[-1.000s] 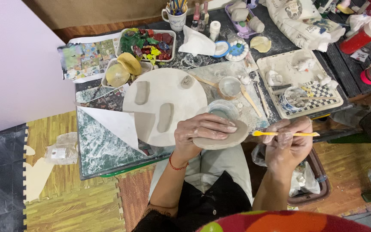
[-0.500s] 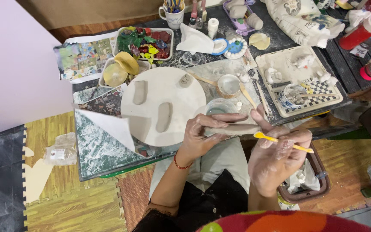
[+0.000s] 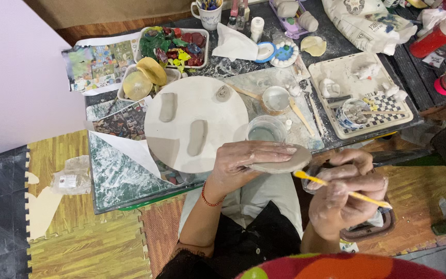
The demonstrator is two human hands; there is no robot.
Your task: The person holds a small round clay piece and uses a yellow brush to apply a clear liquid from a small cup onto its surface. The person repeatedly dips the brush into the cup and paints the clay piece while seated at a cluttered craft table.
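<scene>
The left hand [image 3: 243, 160] is lying flat over a grey clay disc [image 3: 280, 163], fingers stretched along its top and holding it just off the near edge of the surface [image 3: 125, 181], above the person's lap. The right hand [image 3: 344, 199] is curling closed around a thin yellow modelling tool [image 3: 336, 187], whose tip is pointing toward the rim of the disc, close to it; whether it is touching cannot be told. Just behind the disc a clear round tub [image 3: 266, 129] is sitting with cloudy water in it, and beyond that a small wooden-rimmed bowl [image 3: 276, 99] is holding pale slip, with a wooden stick beside it. A large round white board [image 3: 194, 121] is carrying three small grey clay lumps, lying well apart. At the far left a white rectangular tray [image 3: 174, 47] is brimming with red, green and yellow scraps, and next to it a shallow dish [image 3: 145, 82] is holding two yellow, rounded pieces. A white mug [image 3: 208, 14] at the back is standing full of coloured pens. To the right a cream tray [image 3: 360, 95] is bearing small white clay figures, a checkered black-and-white patch and a patterned cup [image 3: 354, 112] with a stick resting in it. A round paint palette [image 3: 284, 53] with blue wells is sitting beside a folded white tissue. At the far right corner a crumpled white sack [image 3: 360, 23] with dark print is slumping, and two red bottles [image 3: 440, 33] with white caps are lying on their sides near it.
</scene>
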